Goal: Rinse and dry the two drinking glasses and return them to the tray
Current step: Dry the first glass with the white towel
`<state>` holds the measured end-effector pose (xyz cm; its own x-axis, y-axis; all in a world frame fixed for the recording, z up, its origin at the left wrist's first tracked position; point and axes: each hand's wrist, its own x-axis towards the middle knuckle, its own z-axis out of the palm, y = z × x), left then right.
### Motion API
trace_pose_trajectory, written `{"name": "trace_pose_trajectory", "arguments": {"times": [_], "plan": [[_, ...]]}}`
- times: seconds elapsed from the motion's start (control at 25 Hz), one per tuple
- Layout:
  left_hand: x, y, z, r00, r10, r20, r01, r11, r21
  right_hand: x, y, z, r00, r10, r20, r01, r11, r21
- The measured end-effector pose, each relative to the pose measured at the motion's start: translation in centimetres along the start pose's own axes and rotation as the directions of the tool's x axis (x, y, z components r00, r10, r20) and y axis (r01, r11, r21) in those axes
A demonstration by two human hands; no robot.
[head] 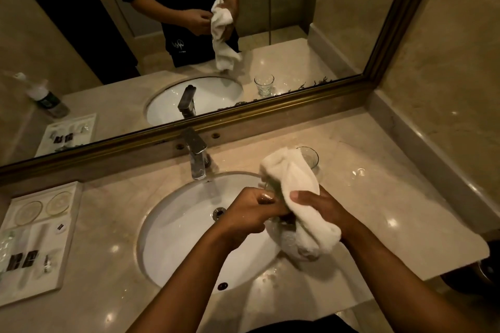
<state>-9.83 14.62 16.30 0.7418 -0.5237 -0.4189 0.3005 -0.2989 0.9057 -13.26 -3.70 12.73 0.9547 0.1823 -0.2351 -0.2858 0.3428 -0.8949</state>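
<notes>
My left hand [250, 212] grips a drinking glass [270, 189] over the right side of the white sink [184, 227]; the glass is mostly hidden by fingers and cloth. A white towel [299, 200] is wrapped over the glass, and my right hand [319, 208] holds the towel against it. The second glass [309, 157] stands upright on the counter behind the towel, to the right of the tap. The white tray [69, 238] lies at the left edge of the counter, with two round coasters [43, 207] at its far end.
A chrome tap [196, 155] stands behind the basin. The tray also carries small toiletry packets [24, 258]. A framed mirror [243, 113] runs along the back of the marble counter [378, 197], and a wall closes the right side.
</notes>
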Motion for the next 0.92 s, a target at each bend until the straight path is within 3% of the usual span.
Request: {"name": "trace_pose_trajectory", "arguments": {"times": [0.12,0.24,0.32,0.44,0.56,0.64,0.72,0.84,0.92], "plan": [[0.2,-0.3,-0.5,0.994,-0.093,0.05,0.097,0.992,-0.083,0.4,-0.2,-0.5,0.998,-0.026,0.05,0.041,0.946,-0.322],[-0.2,-0.1,0.0,0.997,-0.028,0.074,0.037,0.991,-0.129,0.5,-0.7,-0.6,0.998,0.021,0.057,-0.003,0.956,-0.293],[-0.4,-0.3,0.5,0.997,0.068,0.042,-0.062,0.989,-0.134,1.1,-0.6,-1.1,0.996,0.077,0.036,-0.075,0.996,-0.053],[-0.4,-0.8,0.5,0.971,0.238,0.013,-0.238,0.971,0.0,1.1,-1.4,-1.0,0.965,0.215,0.15,-0.255,0.901,0.351],[-0.4,-1.0,0.2,0.939,0.332,0.094,-0.345,0.898,0.275,2.0,-0.3,-2.0,0.955,0.127,0.27,-0.261,0.792,0.551],[-0.1,-1.6,0.1,0.94,0.337,0.052,-0.335,0.881,0.334,2.1,0.1,-1.9,0.966,0.243,0.087,-0.256,0.854,0.453],[-0.1,-1.9,0.1,0.959,0.284,-0.003,-0.273,0.923,0.273,1.7,1.4,-2.4,0.96,0.231,-0.16,-0.181,0.944,0.277],[-0.3,-1.3,0.6,0.993,0.116,-0.027,-0.114,0.992,0.057,0.2,2.2,-0.6,0.978,0.196,-0.07,-0.18,0.966,0.183],[-0.5,-0.9,0.4,1.0,-0.006,-0.008,0.006,0.999,-0.034,-0.6,0.9,-0.3,0.994,0.106,0.0,-0.106,0.994,0.006]]}}
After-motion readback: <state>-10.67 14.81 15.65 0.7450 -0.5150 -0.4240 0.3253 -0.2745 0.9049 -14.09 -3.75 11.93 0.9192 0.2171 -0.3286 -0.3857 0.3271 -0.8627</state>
